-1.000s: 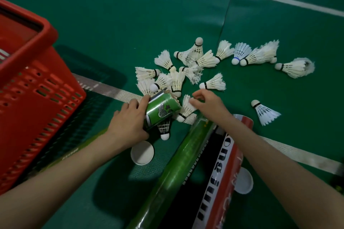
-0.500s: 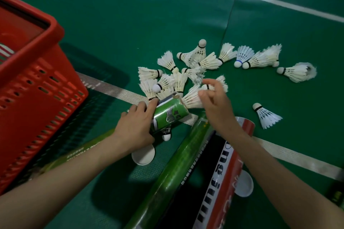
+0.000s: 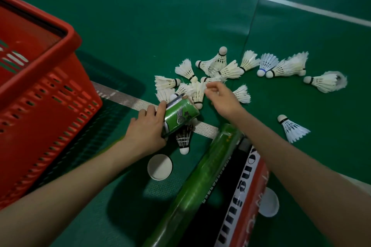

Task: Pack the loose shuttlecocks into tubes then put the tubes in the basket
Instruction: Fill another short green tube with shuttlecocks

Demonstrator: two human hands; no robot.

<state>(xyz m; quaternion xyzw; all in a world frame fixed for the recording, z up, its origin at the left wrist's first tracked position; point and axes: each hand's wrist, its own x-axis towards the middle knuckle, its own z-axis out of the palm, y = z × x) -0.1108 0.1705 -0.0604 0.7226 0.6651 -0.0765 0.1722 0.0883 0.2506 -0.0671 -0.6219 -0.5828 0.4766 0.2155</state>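
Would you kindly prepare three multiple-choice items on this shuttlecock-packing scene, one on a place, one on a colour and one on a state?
1. Where does the basket stand?
A. to the person's left
B. beyond the shuttlecocks
C. on the tubes

2. What colour is the tube held in the left hand?
A. blue
B. green
C. yellow

3. What is the right hand doing?
A. resting flat on the floor
B. gripping the basket rim
C. reaching with pinched fingers into the pile of shuttlecocks

Answers: 1 A, the red basket fills the left edge; 2 B, its wrapper is green; 3 C, its fingertips meet at the feathers.
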